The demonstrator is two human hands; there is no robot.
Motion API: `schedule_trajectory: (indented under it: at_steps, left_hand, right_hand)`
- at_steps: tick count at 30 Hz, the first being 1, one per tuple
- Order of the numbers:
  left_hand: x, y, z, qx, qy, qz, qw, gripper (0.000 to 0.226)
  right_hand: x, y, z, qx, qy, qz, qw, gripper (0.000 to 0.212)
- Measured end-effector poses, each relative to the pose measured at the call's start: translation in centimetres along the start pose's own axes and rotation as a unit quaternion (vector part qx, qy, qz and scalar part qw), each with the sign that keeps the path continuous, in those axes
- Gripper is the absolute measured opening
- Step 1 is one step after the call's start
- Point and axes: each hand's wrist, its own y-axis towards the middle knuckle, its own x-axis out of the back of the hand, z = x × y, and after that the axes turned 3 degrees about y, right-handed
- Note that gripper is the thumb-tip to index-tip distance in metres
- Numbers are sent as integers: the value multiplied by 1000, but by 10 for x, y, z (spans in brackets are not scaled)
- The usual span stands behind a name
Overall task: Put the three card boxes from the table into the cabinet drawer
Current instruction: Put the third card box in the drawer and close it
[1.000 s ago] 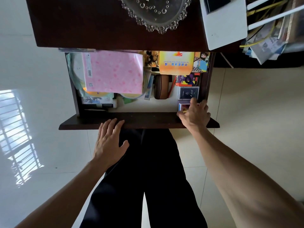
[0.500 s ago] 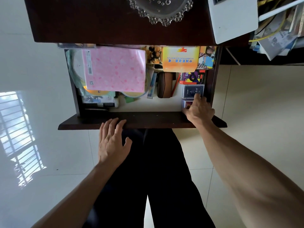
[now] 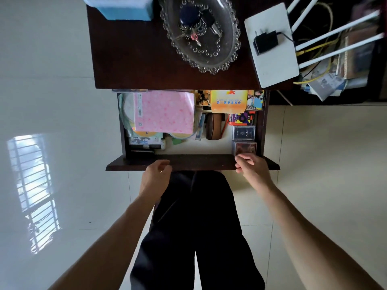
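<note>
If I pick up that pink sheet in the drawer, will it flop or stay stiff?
The pink sheet looks thin and flat, so it probably bends and weighs little. It lies across discs, so lifting may drag them.

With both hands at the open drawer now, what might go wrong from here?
Closing it could pinch the right hand, whose fingers curl over the drawer front beside the reddish card box. The pink folder lies on top of a pile and might catch under the cabinet top.
</note>
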Motion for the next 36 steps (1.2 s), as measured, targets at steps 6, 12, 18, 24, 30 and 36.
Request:
schedule_trajectory:
  at_steps: [6, 12, 18, 24, 30, 36]
  left_hand:
    - [9, -9, 5, 177, -216, 39, 959, 17]
    - [10, 16, 18, 270, -367, 10, 890, 21]
    - [6, 35, 22, 287, -405, -42, 867, 21]
    - [2, 39, 26, 282, -392, -78, 872, 21]
    - [4, 40, 23, 292, -384, -79, 872, 21]
    - [6, 40, 22, 295, -385, -75, 871, 18]
  right_hand:
    - [-8, -34, -13, -180, 103, -15, 978, 46]
    - [-31, -14, -6, -326, 244, -4, 914, 48]
    - [-39, 3, -7, -325, 252, -57, 910, 37]
    - [-36, 5, -16, -309, 272, -63, 909, 35]
    - [-37, 6, -17, -308, 270, -86, 908, 34]
    - [-38, 7, -18, -301, 239, -92, 919, 40]
